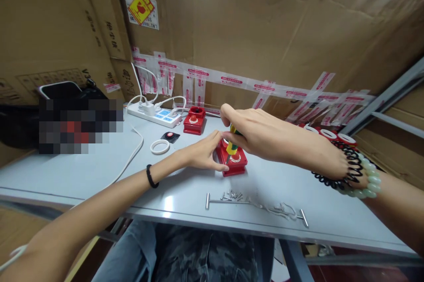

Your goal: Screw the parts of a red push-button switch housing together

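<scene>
My right hand (247,127) is closed around a screwdriver (232,146) with a yellow and green handle. The tool points down at the near part of a red box (239,168), close to its left edge. From the left, my left hand (205,152) grips that box, thumb at the near side and fingers at the far side. A white circular piece shows on the box's top, partly covered by my right hand and the screwdriver. Nearer to me lies a small pile of screws (233,195) beside a thin metal rod with a crossbar end (207,201).
Behind my left hand are another red box (194,121), a white ring (160,147) and a small black part with a red centre (170,136). A white power strip (155,114) with cables stands farther back. Cardboard (232,26) walls the desk; more white-ringed red pieces (327,134) sit right.
</scene>
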`<state>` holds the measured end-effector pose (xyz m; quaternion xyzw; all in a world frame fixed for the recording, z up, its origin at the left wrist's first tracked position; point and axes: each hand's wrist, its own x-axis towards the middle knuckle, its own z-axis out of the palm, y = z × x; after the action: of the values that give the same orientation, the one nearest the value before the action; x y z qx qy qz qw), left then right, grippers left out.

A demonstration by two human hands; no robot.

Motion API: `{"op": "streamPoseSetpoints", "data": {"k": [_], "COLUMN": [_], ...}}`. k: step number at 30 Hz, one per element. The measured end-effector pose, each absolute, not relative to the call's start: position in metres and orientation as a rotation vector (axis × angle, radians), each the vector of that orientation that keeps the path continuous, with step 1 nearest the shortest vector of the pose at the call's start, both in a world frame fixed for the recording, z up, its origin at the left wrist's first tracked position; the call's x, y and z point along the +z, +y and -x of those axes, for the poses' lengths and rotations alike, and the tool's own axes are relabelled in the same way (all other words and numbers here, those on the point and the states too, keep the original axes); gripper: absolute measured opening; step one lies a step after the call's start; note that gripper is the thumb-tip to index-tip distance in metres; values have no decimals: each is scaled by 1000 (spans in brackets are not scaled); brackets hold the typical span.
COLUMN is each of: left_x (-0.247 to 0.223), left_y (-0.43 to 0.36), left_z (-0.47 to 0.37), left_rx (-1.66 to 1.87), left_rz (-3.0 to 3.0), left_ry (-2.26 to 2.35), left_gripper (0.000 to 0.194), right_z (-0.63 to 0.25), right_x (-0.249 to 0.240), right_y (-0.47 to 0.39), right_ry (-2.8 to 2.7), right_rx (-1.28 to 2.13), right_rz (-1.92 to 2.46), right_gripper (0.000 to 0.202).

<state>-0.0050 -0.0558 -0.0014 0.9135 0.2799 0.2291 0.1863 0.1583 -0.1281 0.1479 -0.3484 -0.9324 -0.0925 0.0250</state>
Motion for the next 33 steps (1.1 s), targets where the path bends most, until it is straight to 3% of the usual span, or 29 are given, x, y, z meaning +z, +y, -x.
{"op": "streamPoseSetpoints", "data": {"k": [5,11,25,29,33], "left_x": [-3,-2,-7,-5,-4], "left_y": [-56,-59,-57,-58,-59], "left_z": [5,3,4,4,4], "left_rx": [718,726,725,742,718], "left_rz": [-2560,-2517,-2530,-2515,-2496], "left_ry": [749,787,778,785,797], "left_gripper": [82,93,93,94,91], "right_z": [-164,-160,-164,-163,-159], "right_x": [156,154,153,158,156], "right_y": [-132,-135,-128,-131,-130], "right_ry": [-2930,-2684,-2998,-2988,-2773], "right_rx": [-278,-864,-592,-613,-779], "right_rz": [1133,1652,894,1101,1453], "right_gripper": [20,47,17,22,46]}}
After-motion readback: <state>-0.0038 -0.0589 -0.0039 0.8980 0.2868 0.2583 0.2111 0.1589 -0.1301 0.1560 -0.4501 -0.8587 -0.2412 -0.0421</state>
